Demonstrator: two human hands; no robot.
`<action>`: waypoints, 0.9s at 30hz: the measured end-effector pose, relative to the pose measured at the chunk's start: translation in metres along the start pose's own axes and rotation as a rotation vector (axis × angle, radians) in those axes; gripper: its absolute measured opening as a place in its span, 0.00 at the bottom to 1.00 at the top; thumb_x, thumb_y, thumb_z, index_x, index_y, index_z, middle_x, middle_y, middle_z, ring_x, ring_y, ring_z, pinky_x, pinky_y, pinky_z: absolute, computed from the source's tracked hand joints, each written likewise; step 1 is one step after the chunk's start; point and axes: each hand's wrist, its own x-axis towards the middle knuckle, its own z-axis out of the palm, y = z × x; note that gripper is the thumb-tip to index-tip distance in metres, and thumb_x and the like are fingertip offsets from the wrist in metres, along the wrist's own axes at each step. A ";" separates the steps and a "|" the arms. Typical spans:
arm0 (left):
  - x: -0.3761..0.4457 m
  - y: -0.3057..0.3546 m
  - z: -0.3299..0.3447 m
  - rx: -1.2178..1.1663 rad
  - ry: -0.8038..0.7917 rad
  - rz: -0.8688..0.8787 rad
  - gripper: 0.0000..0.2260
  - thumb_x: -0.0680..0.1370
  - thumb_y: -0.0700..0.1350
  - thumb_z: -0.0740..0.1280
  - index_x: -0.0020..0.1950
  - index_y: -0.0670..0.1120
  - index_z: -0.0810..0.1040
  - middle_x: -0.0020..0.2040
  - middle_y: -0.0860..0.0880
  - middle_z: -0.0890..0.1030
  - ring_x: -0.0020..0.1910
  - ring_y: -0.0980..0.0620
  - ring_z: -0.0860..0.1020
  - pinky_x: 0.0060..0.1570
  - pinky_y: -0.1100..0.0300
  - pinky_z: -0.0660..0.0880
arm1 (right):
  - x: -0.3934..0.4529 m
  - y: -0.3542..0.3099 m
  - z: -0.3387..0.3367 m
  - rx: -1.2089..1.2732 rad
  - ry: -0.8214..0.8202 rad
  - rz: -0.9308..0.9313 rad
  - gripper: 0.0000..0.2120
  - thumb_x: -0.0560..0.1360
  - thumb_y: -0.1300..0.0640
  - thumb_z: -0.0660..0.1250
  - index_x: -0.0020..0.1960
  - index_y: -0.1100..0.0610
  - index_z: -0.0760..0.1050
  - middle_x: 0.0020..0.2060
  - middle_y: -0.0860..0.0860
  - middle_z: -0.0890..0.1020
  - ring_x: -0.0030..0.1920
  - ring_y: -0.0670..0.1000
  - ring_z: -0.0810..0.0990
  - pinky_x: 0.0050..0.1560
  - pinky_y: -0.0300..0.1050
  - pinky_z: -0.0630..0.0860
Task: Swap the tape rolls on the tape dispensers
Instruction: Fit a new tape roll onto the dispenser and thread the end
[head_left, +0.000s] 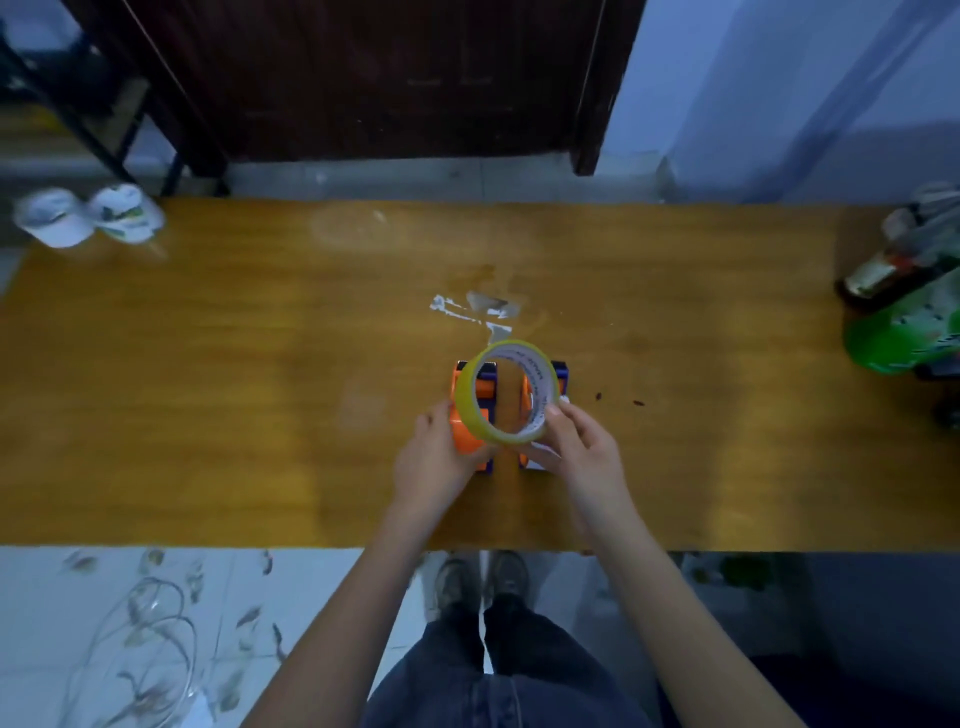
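1. Two orange and blue plastic tape dispensers (474, 415) sit side by side near the middle of the long brown wooden table (208, 389), a bit closer to the near edge than the far one.
2. Lots of bare table to the left & right of them. Near edge of the table is just below the wrists.
3. Far left corner: two white paper cups (88, 215) lie tipped over, well apart from the dispensers.
4. Right edge: a dark glass bottle (878, 275) and a green plastic bottle (898, 338) lie close together, also well apart from the work spot.
5. Torn bits of white tape scraps (475, 309) are stuck to the table just behind the dispensers.
6. A wide roll of yellow tape with a white printed core (506, 397) is held up over the dispensers, tilted so you look through its hole. You can see blue & orange dispenser parts through the ring.
7. Left hand (431, 462) rests against the left side of the left dispenser, fingers curled round the orange body, holding it.
8. Right hand (579, 441) pinches the roll's lower right rim, thumb and fingers on it.
9. Can't tell if the roll touches the dispensers below it.
10. Under the table edge: white tiled floor (156, 623) w/ a leaf print, plus the person's dark shoes (480, 577) & dark trousers (493, 675).
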 end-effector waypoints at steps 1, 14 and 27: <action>0.002 -0.001 0.004 0.025 0.008 0.013 0.28 0.70 0.59 0.70 0.63 0.45 0.68 0.57 0.43 0.74 0.53 0.39 0.77 0.41 0.53 0.71 | -0.001 0.001 0.001 0.011 0.001 0.002 0.08 0.79 0.58 0.60 0.51 0.56 0.78 0.47 0.57 0.81 0.47 0.53 0.81 0.40 0.38 0.81; 0.002 -0.032 -0.002 -0.669 0.037 0.001 0.18 0.72 0.34 0.70 0.61 0.38 0.74 0.53 0.47 0.78 0.50 0.53 0.76 0.39 0.78 0.71 | -0.014 0.039 0.037 0.075 -0.010 0.157 0.15 0.80 0.57 0.56 0.58 0.65 0.74 0.49 0.60 0.81 0.45 0.52 0.82 0.39 0.42 0.82; 0.004 -0.058 -0.027 -0.856 -0.182 -0.305 0.33 0.74 0.43 0.70 0.75 0.42 0.58 0.69 0.40 0.68 0.59 0.42 0.76 0.39 0.55 0.80 | -0.001 0.046 0.050 -0.056 0.008 0.189 0.13 0.81 0.55 0.55 0.56 0.59 0.75 0.51 0.57 0.81 0.47 0.50 0.81 0.40 0.37 0.81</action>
